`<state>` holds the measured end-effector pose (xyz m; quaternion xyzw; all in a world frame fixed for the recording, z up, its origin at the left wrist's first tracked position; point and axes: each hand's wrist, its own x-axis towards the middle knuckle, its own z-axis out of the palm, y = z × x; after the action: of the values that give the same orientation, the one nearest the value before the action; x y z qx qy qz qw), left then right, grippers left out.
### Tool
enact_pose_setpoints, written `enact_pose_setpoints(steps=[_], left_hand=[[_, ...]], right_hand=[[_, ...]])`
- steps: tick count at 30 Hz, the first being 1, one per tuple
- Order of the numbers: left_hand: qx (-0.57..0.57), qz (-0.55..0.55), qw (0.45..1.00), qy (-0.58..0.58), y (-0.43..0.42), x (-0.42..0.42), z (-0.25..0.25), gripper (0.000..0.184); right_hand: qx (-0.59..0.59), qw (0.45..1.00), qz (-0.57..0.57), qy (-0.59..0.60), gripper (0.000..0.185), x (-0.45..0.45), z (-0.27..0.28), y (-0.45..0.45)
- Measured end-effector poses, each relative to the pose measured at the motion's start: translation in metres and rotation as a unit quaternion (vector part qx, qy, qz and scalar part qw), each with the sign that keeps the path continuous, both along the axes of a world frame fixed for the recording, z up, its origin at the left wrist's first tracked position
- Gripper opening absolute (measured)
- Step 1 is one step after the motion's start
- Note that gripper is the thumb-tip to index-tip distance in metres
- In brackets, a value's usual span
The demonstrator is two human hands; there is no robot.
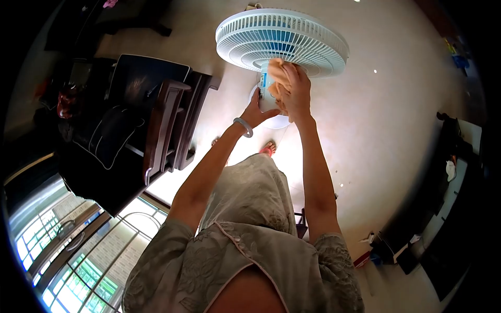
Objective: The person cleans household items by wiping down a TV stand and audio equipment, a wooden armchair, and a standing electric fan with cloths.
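A white standing fan point(323, 55) with blue blades is at the top centre, its round grille tilted away. My right hand point(298, 94) presses an orange cloth point(280, 78) against the right side of the fan's motor housing, just behind the grille. On the lower left of that housing point(264, 96), my left hand point(255, 110) is wrapped round the white casing, thumb towards the right. A grey bangle circles my left wrist. Part of the fan's round base shows below the housing.
A dark wooden chair point(167, 125) with black cushions stands on the left. Barred windows point(88, 271) are at the lower left. Dark furniture point(438, 193) lines the right side. My feet are on the pale floor point(376, 130) below the fan.
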<state>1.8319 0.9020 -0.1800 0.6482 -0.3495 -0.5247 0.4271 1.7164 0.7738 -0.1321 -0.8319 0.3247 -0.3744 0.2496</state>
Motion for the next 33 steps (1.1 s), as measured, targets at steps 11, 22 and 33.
enact_pose_setpoints(steps=[11,22,33], left_hand=[[-0.022,0.053,0.981,-0.184,0.003,-0.007,0.003,0.105],[-0.034,0.174,0.969,-0.172,-0.015,-0.003,0.009,0.043],[0.052,0.176,0.979,-0.094,0.016,-0.003,-0.035,0.047]], right_hand=[[0.355,0.926,0.028,0.13,0.04,-0.129,-0.096,0.066],[0.599,0.792,-0.114,-0.029,0.044,-0.189,-0.101,0.138],[0.666,0.743,-0.009,-0.059,0.035,-0.151,-0.073,0.107]])
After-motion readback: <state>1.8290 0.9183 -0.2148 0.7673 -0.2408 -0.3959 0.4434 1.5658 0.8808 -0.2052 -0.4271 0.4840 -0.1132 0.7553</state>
